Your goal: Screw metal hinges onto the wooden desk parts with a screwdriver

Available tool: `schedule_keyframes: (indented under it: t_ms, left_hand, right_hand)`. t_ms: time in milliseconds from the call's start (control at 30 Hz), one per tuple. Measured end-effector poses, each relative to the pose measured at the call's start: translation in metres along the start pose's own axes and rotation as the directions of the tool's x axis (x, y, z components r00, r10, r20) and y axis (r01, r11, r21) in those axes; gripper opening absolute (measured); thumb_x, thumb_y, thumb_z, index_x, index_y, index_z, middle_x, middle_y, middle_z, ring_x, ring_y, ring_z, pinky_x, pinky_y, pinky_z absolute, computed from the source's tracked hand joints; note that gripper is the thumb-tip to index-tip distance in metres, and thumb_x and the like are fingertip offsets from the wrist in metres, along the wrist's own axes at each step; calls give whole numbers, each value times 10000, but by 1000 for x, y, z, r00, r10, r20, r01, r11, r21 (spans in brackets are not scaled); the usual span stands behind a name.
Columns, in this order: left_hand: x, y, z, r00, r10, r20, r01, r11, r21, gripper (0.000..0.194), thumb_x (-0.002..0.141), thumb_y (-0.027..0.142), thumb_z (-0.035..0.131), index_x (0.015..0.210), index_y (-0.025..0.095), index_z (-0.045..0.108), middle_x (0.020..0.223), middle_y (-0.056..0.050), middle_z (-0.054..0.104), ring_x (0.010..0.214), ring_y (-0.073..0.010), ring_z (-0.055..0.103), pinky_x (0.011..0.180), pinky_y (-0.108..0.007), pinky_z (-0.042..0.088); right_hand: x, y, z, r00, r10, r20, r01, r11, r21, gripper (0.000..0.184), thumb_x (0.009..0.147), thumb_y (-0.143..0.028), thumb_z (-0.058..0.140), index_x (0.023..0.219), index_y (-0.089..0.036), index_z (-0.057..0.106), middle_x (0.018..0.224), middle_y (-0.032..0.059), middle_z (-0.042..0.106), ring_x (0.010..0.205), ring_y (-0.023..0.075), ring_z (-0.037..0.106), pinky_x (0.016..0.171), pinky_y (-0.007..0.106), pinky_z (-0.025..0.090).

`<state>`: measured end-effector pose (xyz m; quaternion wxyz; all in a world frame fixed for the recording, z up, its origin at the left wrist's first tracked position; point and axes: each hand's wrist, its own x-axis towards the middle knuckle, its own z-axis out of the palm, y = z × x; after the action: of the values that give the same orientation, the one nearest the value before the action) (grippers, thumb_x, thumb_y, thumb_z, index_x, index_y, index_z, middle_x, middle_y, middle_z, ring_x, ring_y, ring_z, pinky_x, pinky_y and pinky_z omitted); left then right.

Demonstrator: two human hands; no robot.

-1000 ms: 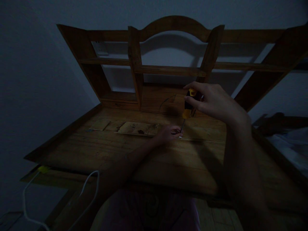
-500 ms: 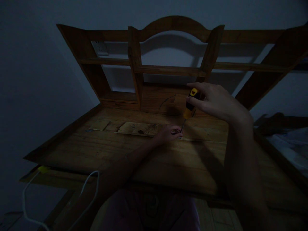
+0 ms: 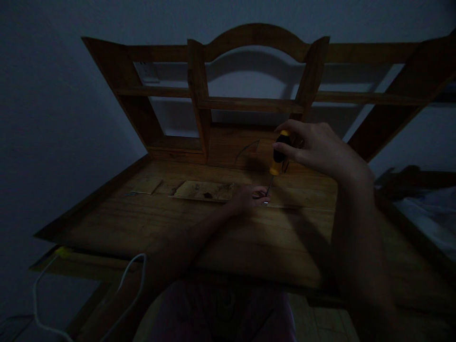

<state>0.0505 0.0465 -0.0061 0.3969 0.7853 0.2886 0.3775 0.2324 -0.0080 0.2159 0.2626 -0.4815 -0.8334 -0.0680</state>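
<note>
My right hand point(image 3: 313, 145) grips the yellow and black handle of a screwdriver point(image 3: 279, 154), which stands tilted with its shaft pointing down at the desk. Low on the desktop, my left hand point(image 3: 248, 198) is closed around the lower end of the shaft. What else its fingers pinch is too dark and small to name. A small shiny metal piece point(image 3: 265, 203) shows just beneath those fingertips. Left of that hand lies a worn strip of board point(image 3: 199, 190) with a dark hole and stains.
A wooden desk point(image 3: 228, 242) with a shelf unit point(image 3: 249, 103) along its back spreads before me. Toward the left lie a small flat piece point(image 3: 147, 185) and thin metal bits point(image 3: 131, 194). A white cable point(image 3: 143, 270) loops at the front left edge.
The screwdriver handle has turned a little in my right hand, and that hand's fingers have shifted slightly. My left hand stays in place.
</note>
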Motion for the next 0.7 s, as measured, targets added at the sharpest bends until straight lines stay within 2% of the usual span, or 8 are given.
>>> schedule_keyframes:
  t_ms: [133,233,300,433,567,700]
  left_hand:
    - [0,1,0,1000,4,2,-4,1000,-5,155,860,289,735,947,161,727,935,-46,761,868,-160,730,832,-294,617]
    - [0,2,-1,1000,8,-4,-8,1000,10,167,856,299,738,951,161,729,920,-46,759,857,-163,729,823,-293,618]
    - [-1,2,-1,1000,6,1,-6,1000,13,168,859,300,732,949,158,730,914,-49,760,854,-167,731,820,-297,618]
    - [-1,1,-1,1000,0,1,0,1000,15,165,859,299,730,947,160,727,926,-49,766,860,-168,734,827,-303,618]
    - [0,1,-1,1000,7,3,-7,1000,24,167,862,308,730,939,159,726,914,-45,764,852,-163,735,820,-293,617]
    - [0,2,-1,1000,22,5,-22,999,41,170,869,313,729,940,158,733,920,-51,765,855,-166,734,812,-286,617]
  right_hand:
    - [1,0,2,1000,5,-23,-5,1000,-14,413,936,-526,588,1209,-244,718,1061,95,770,960,329,708,864,460,525]
    - [-1,-2,0,999,-23,-22,24,1000,7,492,933,-464,577,1356,-227,659,1255,108,723,1098,347,681,957,493,512]
    - [-2,-4,-1,1000,-26,-8,27,999,33,564,912,-397,578,1442,-205,597,1314,114,698,1142,356,671,989,502,506]
    - [-2,-4,-1,1000,-15,10,14,998,54,582,903,-353,587,1465,-202,577,1253,114,729,1096,362,698,974,504,516]
    - [-1,-4,1,1000,-19,-1,19,999,33,484,941,-442,586,1368,-227,656,1191,111,752,1045,350,716,945,490,524]
    - [-1,-4,2,999,-19,-27,19,1000,-4,515,937,-498,581,1348,-201,671,1211,130,742,1123,374,685,974,508,511]
